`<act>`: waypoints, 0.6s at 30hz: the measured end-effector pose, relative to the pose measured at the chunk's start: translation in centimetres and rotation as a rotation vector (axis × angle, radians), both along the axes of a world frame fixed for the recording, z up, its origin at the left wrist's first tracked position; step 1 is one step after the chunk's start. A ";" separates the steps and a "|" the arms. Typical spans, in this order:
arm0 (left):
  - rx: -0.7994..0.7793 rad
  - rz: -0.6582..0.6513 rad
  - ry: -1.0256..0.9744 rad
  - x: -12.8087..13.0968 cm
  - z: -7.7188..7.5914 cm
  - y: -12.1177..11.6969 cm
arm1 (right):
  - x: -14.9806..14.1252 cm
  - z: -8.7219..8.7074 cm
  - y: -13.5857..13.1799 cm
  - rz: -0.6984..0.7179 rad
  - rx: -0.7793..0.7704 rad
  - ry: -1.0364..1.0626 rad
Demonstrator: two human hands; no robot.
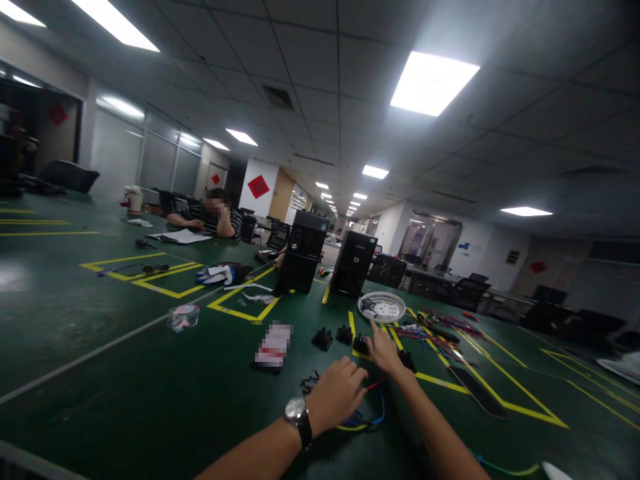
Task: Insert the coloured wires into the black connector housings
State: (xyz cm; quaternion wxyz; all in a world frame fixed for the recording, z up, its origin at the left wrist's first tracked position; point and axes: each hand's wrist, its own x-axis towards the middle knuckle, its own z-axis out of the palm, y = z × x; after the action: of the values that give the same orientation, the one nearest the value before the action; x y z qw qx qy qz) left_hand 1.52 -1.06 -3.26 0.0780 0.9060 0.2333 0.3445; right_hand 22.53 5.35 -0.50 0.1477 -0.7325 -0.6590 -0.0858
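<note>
My left hand (336, 395), with a wristwatch (298, 415) on its wrist, rests knuckles up on the green table (150, 387), fingers curled over a bundle of red, blue and yellow wires (367, 417). What the fingers grip is hidden. My right hand (384, 350) reaches further out, fingers together and bent down onto a small black part (361, 345) near a yellow floor-tape line. Two more small black parts (323, 339) lie just left of it.
A white round basket (381, 307) and a heap of coloured cables (440, 330) lie beyond my right hand. Two black computer towers (303, 250) stand at the back. A blurred card (274, 345), a clear box (183, 317) and gloves (217, 274) lie left. A person (210, 217) sits far left.
</note>
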 end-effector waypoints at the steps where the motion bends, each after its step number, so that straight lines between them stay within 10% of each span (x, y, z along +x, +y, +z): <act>1: 0.023 0.013 0.018 0.0 0.1 -0.1 | 0.3 0.0 0.1 -0.046 -0.017 -0.020; 11: -0.163 -0.052 -0.351 -0.2 1.4 0.4 | 2.7 1.3 -2.0 -0.098 -0.109 -0.066; 18: -1.228 -0.265 -0.962 0.4 1.3 1.3 | -5.5 3.8 -7.4 0.547 0.187 0.282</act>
State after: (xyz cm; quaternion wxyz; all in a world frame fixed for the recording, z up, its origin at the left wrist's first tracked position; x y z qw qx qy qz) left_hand 1.90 0.22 -1.97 0.6966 0.4729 0.2127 0.4958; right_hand 17.05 -2.05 3.26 0.3216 -0.5162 -0.7938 -0.0008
